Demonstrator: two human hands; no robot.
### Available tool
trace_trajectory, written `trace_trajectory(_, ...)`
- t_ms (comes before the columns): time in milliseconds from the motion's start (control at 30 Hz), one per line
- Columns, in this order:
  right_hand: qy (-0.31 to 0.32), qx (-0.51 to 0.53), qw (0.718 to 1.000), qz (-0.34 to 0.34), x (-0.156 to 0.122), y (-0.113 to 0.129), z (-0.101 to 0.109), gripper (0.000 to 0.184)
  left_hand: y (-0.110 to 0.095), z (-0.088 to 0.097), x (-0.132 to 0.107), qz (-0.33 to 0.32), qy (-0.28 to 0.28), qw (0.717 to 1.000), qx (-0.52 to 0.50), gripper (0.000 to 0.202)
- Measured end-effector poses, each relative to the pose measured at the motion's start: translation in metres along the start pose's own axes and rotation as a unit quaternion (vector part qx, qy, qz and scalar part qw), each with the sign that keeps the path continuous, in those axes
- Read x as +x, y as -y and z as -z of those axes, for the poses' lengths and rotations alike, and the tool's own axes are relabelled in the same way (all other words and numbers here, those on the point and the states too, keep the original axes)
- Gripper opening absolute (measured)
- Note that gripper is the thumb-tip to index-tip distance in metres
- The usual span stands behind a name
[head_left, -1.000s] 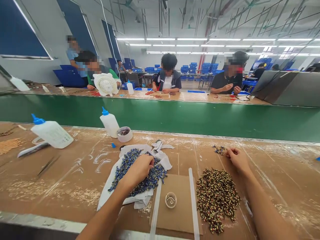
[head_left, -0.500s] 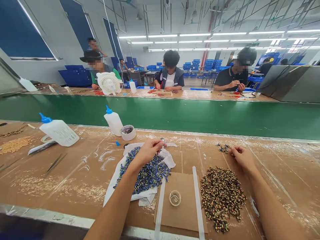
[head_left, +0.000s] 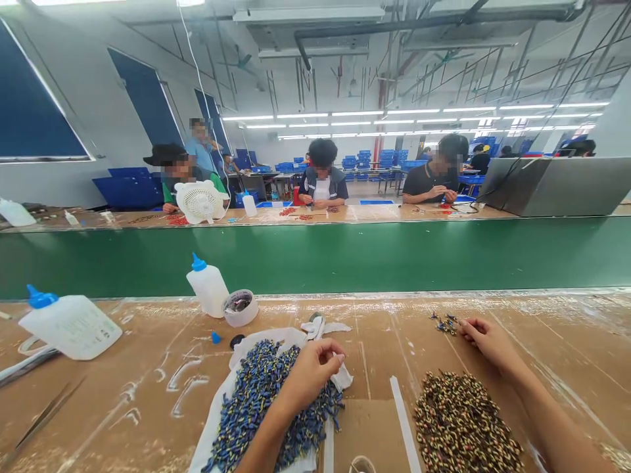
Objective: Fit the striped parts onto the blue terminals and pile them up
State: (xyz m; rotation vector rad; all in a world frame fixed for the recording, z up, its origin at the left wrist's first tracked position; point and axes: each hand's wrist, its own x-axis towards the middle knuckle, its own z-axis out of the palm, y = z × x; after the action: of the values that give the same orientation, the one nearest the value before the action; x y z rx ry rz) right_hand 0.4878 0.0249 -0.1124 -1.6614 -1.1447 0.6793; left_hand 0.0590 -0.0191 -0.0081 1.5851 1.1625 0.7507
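My left hand (head_left: 315, 368) is above the right side of a heap of small blue and yellow pieces (head_left: 256, 387), which lies on a white cloth (head_left: 210, 427). Its thumb and forefinger are pressed together; anything between them is too small to make out. On the right, my right hand (head_left: 486, 338) rests at the table with its fingertips pinched beside a small cluster of dark blue and yellow pieces (head_left: 447, 324). What those fingertips hold is hidden. Nearer me lies a heap of small dark brown and yellow curved pieces (head_left: 463, 420).
Between the heaps are a cardboard sheet (head_left: 369, 427) with white strips and a small cup (head_left: 362, 464). Two white bottles (head_left: 73, 327) with blue caps, a tape roll (head_left: 240, 307) and tweezers (head_left: 46, 417) are to the left. Beyond the green belt (head_left: 315, 253) co-workers sit.
The view has tilted up. My left hand has drawn back a little toward me, away from the far edge of the cloth. My right hand stays by the small cluster.
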Motion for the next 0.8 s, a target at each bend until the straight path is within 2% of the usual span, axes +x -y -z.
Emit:
trace_trajectory(200,0.0,-0.01,1.0,0.012,-0.003,0.008,-0.002,0.041,0.01,-0.006,-0.002,0.008,0.01,1.0,-0.026,0.032)
trace_trajectory(333,0.005,-0.02,0.999,0.026,-0.004,0.013,-0.002,0.04,0.016,-0.013,-0.003,-0.004,-0.009,1.0,0.028,0.029)
trace_trajectory(467,0.005,-0.038,0.998,0.039,-0.003,0.016,-0.001,0.034,0.01,-0.019,-0.004,-0.044,-0.024,0.992,0.112,0.022)
trace_trajectory(600,0.0,-0.063,0.997,0.04,-0.003,0.016,-0.002,0.03,0.0,-0.019,-0.004,-0.087,-0.037,0.981,0.169,0.023)
trace_trajectory(800,-0.019,-0.115,0.993,0.025,-0.004,0.014,-0.013,0.022,-0.001,-0.02,-0.004,-0.097,-0.057,0.972,0.205,0.018)
